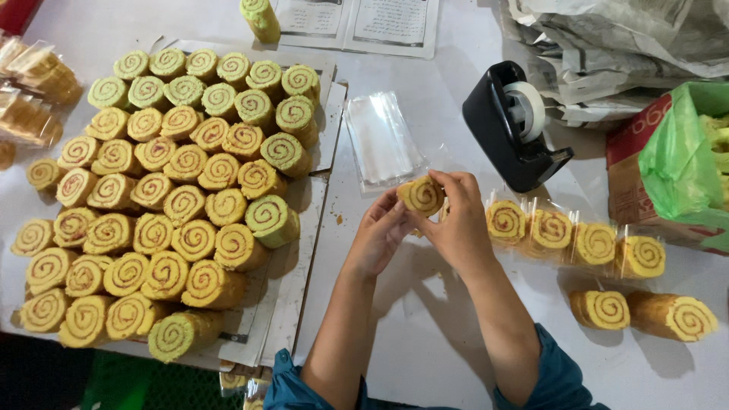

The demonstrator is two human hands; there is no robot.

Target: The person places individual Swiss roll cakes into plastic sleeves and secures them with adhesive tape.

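Head view: a swirl cake slice, yellow with a reddish spiral, is held above the white desk between both hands, near the middle of the scene. The left hand cups the slice from below and behind, fingers curled under its rim; the right hand closes on it from the other side, thumb and fingertips pinching the upper edge, so both hands are clamped on the slice. Whether a clear wrapper already surrounds it cannot be told. Judged from its look, the slice is light, soft and crumbly, easily dented, and best taken by the round outer edge rather than the flat spiral face. Both forearms rise from the lower frame and converge, wrists bent inward. Left of the hands, many unwrapped slices stand stacked on paper sheets. Just behind the hands lies a pile of clear bags; a black tape dispenser stands beyond. To the right, wrapped slices lie in a row.
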